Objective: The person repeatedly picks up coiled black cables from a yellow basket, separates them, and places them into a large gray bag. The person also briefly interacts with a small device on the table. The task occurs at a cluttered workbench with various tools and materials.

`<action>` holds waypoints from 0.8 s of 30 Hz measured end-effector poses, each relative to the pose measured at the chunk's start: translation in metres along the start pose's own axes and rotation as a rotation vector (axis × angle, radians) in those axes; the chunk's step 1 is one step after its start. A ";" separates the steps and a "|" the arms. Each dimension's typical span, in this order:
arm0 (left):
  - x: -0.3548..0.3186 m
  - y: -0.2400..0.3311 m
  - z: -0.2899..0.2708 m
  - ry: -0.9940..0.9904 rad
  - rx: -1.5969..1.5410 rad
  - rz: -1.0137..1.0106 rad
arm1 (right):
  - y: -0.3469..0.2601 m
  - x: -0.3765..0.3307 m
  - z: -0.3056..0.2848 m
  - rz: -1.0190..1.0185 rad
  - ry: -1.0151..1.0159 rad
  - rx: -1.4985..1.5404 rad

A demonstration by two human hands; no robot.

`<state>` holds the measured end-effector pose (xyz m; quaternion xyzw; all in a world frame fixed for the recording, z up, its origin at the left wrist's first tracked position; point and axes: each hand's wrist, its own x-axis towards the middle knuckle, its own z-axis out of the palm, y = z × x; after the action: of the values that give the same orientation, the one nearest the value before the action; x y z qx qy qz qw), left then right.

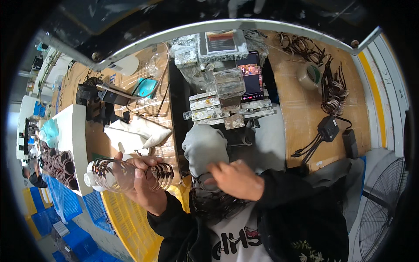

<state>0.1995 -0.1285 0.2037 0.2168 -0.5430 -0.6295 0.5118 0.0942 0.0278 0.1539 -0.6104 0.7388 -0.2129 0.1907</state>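
Observation:
My left hand (145,183) is closed around a clear plastic bottle (123,175) with a white end, held sideways left of my lap. Thin dark brown rings (162,177), like loops of coiled cable, circle the bottle on both sides of my fingers. Above my lap, my right hand (239,180) has its fingers curled and slightly blurred. A thin dark loop (201,178) shows at its fingertips; its full shape is hidden. More dark strands (218,205) lie heaped on my lap just below that hand.
Ahead stands a metal fixture (207,107) with a lit phone (252,81). Cardboard on the right bears coiled cables (335,94), a tape roll (309,76) and a black adapter (328,129). At left are a white cloth (137,133) and a yellow crate (126,218); a fan (382,201) stands at right.

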 end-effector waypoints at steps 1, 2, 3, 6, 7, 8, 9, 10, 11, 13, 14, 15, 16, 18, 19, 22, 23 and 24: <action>-0.001 -0.001 0.000 -0.004 0.000 -0.002 | -0.008 0.002 0.005 0.006 -0.020 0.002; -0.002 -0.001 0.001 -0.009 0.001 -0.004 | -0.013 0.004 0.009 -0.002 0.017 -0.006; -0.003 -0.002 0.001 -0.013 0.001 -0.006 | -0.015 0.004 0.011 0.021 -0.077 -0.006; -0.006 0.002 0.000 -0.002 0.020 -0.005 | -0.004 -0.003 -0.005 -0.016 0.132 0.112; -0.007 0.004 -0.002 -0.016 -0.007 0.019 | 0.006 -0.006 -0.017 -0.023 0.197 0.164; -0.009 0.006 -0.003 -0.011 -0.031 0.036 | 0.019 -0.007 -0.030 -0.038 0.420 0.300; -0.009 0.007 -0.005 -0.017 -0.064 0.076 | 0.035 -0.014 -0.048 -0.020 0.441 0.279; -0.010 0.007 -0.006 -0.010 -0.082 0.109 | 0.047 -0.015 -0.062 -0.035 0.576 0.465; -0.011 0.008 -0.008 -0.027 -0.084 0.113 | 0.060 -0.016 -0.078 -0.058 0.713 0.504; -0.013 0.006 -0.010 -0.017 -0.104 0.149 | 0.080 0.008 -0.082 0.024 1.036 0.936; -0.015 0.005 -0.011 -0.044 -0.104 0.133 | 0.096 0.030 -0.084 -0.238 1.064 1.038; -0.016 0.003 -0.011 -0.077 -0.122 0.122 | 0.105 0.039 -0.083 -0.140 1.067 1.174; -0.018 0.003 -0.011 -0.086 -0.138 0.107 | 0.114 0.052 -0.079 -0.035 1.092 1.034; -0.021 0.002 -0.011 -0.111 -0.149 0.121 | 0.124 0.066 -0.067 0.081 1.083 1.045; -0.023 0.003 -0.010 -0.104 -0.134 0.099 | 0.128 0.071 -0.063 0.135 1.059 0.968; -0.026 0.002 -0.006 -0.069 -0.096 0.088 | 0.134 0.082 -0.053 0.079 1.156 0.897; -0.027 0.002 -0.004 -0.060 -0.084 0.077 | 0.135 0.084 -0.052 0.082 1.186 0.892; -0.027 0.002 -0.002 -0.047 -0.069 0.044 | 0.136 0.086 -0.053 0.049 1.198 0.896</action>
<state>0.2122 -0.1053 0.1967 0.1722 -0.5376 -0.6411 0.5199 -0.0613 -0.0299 0.1217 -0.2370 0.5721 -0.7852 -0.0092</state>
